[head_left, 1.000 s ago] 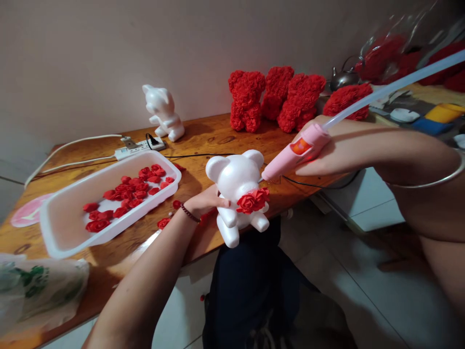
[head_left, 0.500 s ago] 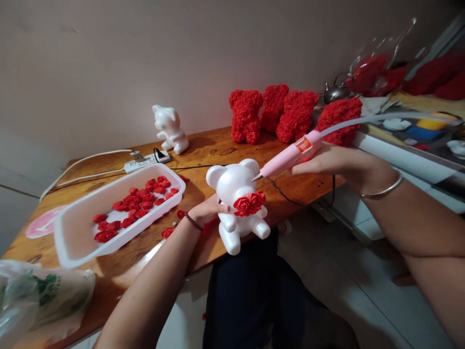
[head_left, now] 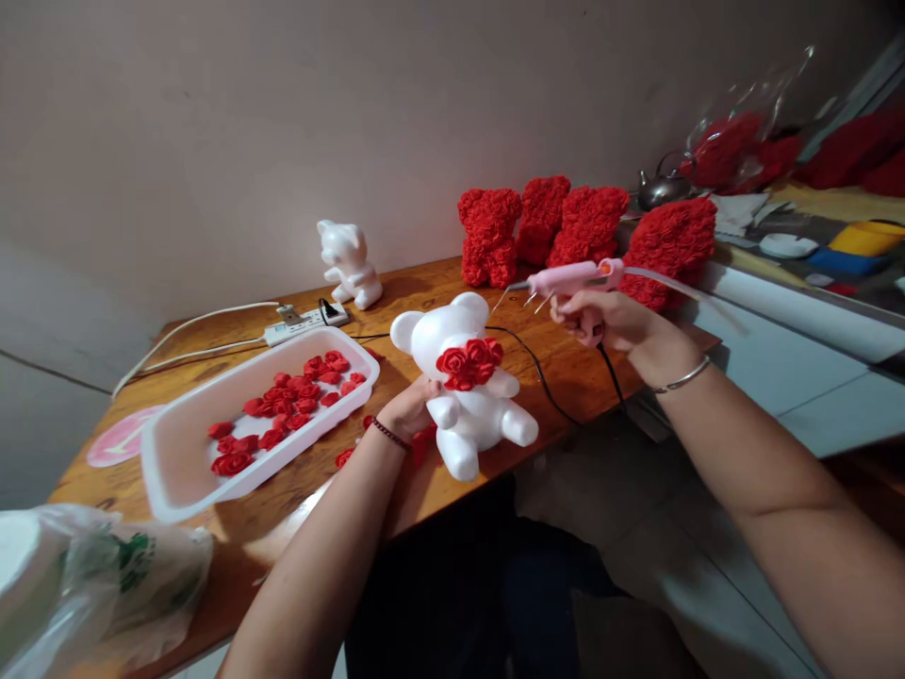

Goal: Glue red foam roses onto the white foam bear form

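Observation:
My left hand (head_left: 408,407) is closed round the back of a white foam bear (head_left: 463,396), holding it up over the near edge of the wooden table (head_left: 424,283). A few red foam roses (head_left: 467,362) are stuck on the bear's muzzle. My right hand (head_left: 609,321) grips a pink glue gun (head_left: 566,279), whose nozzle points left and hangs to the right of the bear's head, apart from it. A clear glue stick trails from the gun's back end.
A white tray (head_left: 170,471) of loose red roses lies at left, with a few roses scattered beside it. A bare foam bear (head_left: 348,262) and a power strip (head_left: 304,323) sit near the wall. Several rose-covered bears (head_left: 566,231) stand behind. A plastic bag (head_left: 91,585) fills the bottom-left corner.
My right hand has drawn the glue gun away from the bear's head, up and to the right. The left hand has turned the bear so its rose-covered muzzle faces me more.

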Tool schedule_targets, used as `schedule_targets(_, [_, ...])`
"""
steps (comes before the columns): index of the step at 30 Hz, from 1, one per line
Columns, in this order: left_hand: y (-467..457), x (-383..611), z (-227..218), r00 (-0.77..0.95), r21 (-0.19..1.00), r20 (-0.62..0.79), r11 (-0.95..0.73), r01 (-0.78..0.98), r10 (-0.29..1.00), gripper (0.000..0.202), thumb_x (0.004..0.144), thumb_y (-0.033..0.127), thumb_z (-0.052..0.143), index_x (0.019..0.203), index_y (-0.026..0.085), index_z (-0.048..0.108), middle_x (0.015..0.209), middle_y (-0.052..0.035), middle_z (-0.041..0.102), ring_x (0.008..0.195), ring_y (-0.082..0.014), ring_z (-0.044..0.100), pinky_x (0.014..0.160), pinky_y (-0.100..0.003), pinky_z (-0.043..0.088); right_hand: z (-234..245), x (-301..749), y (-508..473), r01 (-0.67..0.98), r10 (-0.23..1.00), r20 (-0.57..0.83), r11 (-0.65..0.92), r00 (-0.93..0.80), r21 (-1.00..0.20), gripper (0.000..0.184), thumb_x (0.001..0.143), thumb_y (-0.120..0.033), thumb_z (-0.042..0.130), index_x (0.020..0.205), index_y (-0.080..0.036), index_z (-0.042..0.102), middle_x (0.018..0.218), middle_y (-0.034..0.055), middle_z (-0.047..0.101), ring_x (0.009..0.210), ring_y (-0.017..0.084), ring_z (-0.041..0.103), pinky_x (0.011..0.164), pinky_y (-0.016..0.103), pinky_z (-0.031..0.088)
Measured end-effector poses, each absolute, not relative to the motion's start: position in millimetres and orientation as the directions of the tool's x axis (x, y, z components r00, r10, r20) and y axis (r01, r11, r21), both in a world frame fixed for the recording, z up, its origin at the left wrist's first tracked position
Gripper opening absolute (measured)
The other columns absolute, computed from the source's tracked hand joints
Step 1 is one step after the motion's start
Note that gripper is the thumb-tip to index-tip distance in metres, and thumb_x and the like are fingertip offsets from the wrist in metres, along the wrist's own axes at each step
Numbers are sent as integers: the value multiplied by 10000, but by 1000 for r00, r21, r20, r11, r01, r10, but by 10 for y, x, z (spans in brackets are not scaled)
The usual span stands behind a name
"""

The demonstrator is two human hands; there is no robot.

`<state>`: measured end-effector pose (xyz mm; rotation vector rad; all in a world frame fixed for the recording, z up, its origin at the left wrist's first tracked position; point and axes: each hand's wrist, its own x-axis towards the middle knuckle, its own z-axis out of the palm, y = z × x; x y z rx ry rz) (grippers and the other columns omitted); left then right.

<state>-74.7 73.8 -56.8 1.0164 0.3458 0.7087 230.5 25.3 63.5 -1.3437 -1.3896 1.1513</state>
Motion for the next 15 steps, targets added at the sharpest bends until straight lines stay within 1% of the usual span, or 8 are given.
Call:
schedule_targets(2, [759, -754, -570, 681, 834, 71, 331, -441, 729, 538, 596, 487, 944, 1008, 185, 774, 961, -59, 787, 838, -217, 728, 769, -284, 596, 505, 2354, 440, -43, 999, -8, -6, 47, -999, 210, 623, -312, 675, 754, -198, 557, 668, -24, 550, 555, 80, 450, 455, 191, 312])
schedule_targets(3, [770, -755, -569, 656, 820, 75, 328, -469, 751, 551, 596, 523, 936, 1011, 199, 773, 979, -49, 789, 870, -222, 731, 795, -291, 598, 414, 2378, 545, -91, 994, -10, 0, 109, -996, 226, 632, -307, 682, 788, -198, 560, 678, -29, 559, 558, 75, 461, 459, 180, 312])
schedule_targets(4, [783, -754, -567, 635, 809, 77, 324, -491, 769, 568, 598, 553, 927, 1022, 210, 770, 1001, -40, 789, 911, -228, 732, 832, -302, 597, 308, 2398, 653, -95, 984, -24, -7, 175, -995, 237, 655, -323, 682, 820, -200, 564, 688, -31, 572, 554, 74, 467, 459, 177, 315])
schedule_targets(5, [796, -753, -565, 613, 799, 76, 320, -509, 786, 580, 603, 569, 920, 1037, 217, 766, 1018, -33, 788, 953, -235, 731, 874, -316, 592, 193, 2411, 757, -64, 964, -23, -6, 265, -998, 228, 683, -339, 663, 832, -200, 559, 694, -30, 581, 544, 74, 466, 457, 179, 321])
schedule_targets(7, [825, -749, -558, 570, 777, 69, 314, -545, 819, 576, 635, 561, 908, 1069, 213, 757, 1035, -29, 786, 1029, -249, 724, 954, -341, 568, -44, 2422, 941, 136, 900, 9, -55, 435, -989, 208, 752, -370, 622, 853, -201, 553, 700, -27, 589, 528, 74, 456, 465, 186, 343])
schedule_targets(8, [839, -746, -552, 548, 768, 69, 306, -562, 833, 559, 666, 547, 896, 1088, 210, 752, 1042, -27, 784, 1065, -251, 718, 991, -345, 552, -152, 2421, 1015, 193, 881, 24, -77, 473, -978, 197, 776, -366, 610, 862, -198, 553, 706, -24, 595, 527, 74, 448, 470, 187, 345])
schedule_targets(12, [881, -736, -508, 437, 742, 110, 219, -634, 893, 517, 762, 514, 840, 1166, 213, 724, 1103, -25, 778, 1215, -251, 668, 1100, -328, 483, -424, 2432, 1197, 384, 846, 65, -170, 529, -907, 203, 844, -365, 590, 934, -183, 580, 713, -8, 643, 581, 94, 486, 529, 195, 384])
schedule_targets(15, [891, -734, -469, 393, 747, 126, 174, -642, 911, 533, 778, 529, 822, 1197, 219, 709, 1141, -28, 775, 1255, -258, 647, 1108, -324, 478, -507, 2486, 1291, 551, 849, 83, -260, 521, -793, 274, 911, -371, 534, 1068, -159, 609, 823, 35, 709, 689, 125, 573, 608, 208, 426])
